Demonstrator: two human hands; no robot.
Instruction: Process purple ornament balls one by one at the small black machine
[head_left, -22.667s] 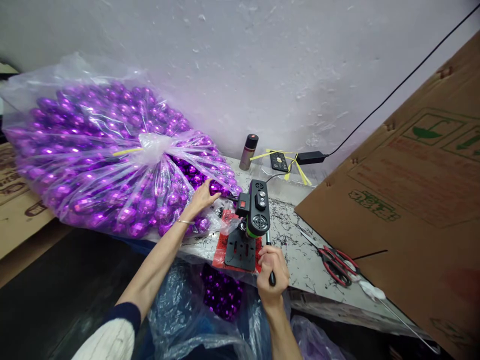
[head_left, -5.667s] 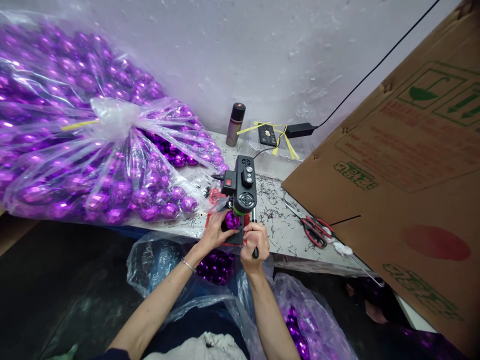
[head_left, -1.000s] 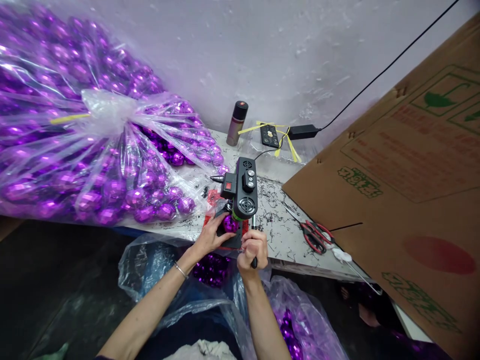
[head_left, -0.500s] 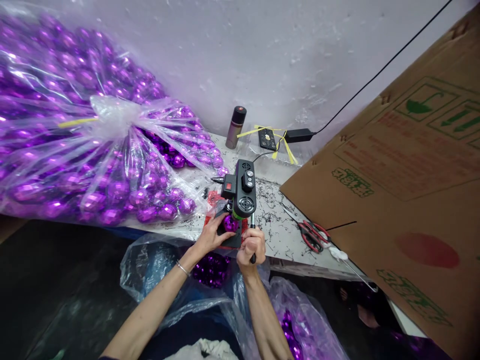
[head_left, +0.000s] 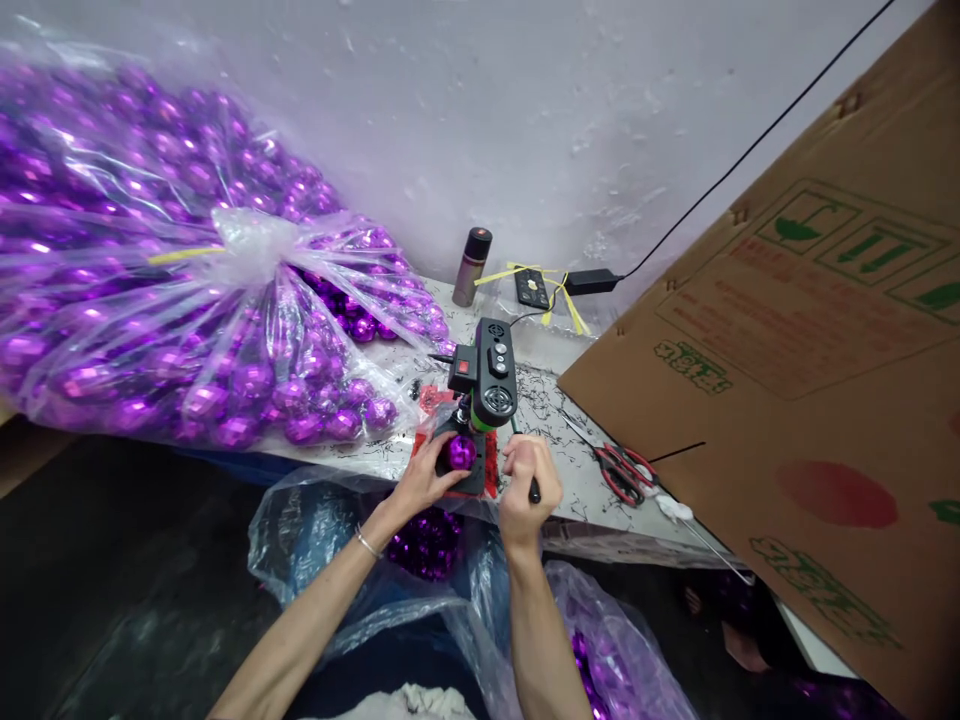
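A small black bench drill press (head_left: 497, 362) stands at the table's front edge. Beneath its head, a shiny purple faceted bauble (head_left: 462, 453) rests over the dark base plate (head_left: 474, 484). My left hand (head_left: 420, 482) steadies this bauble, thumb in front and fingers curled round its left side. On the right, my right hand (head_left: 531, 487) is closed in a fist round the press's lever handle (head_left: 535, 491), whose black end pokes out below the fingers. The drill's tip is hard to make out above the ball.
A big clear bag of purple baubles (head_left: 247, 390) covers the table's left. An open plastic bag (head_left: 300, 530) hangs below the front edge, with purple baubles (head_left: 426, 543) inside. Red-handled scissors (head_left: 624, 474), a spray can (head_left: 472, 267) and a large carton (head_left: 750, 420) are also around.
My right hand has swung to the right, carrying the lever handle with it. The bauble shows more fully under the press, still in my left hand. The view has shifted slightly.
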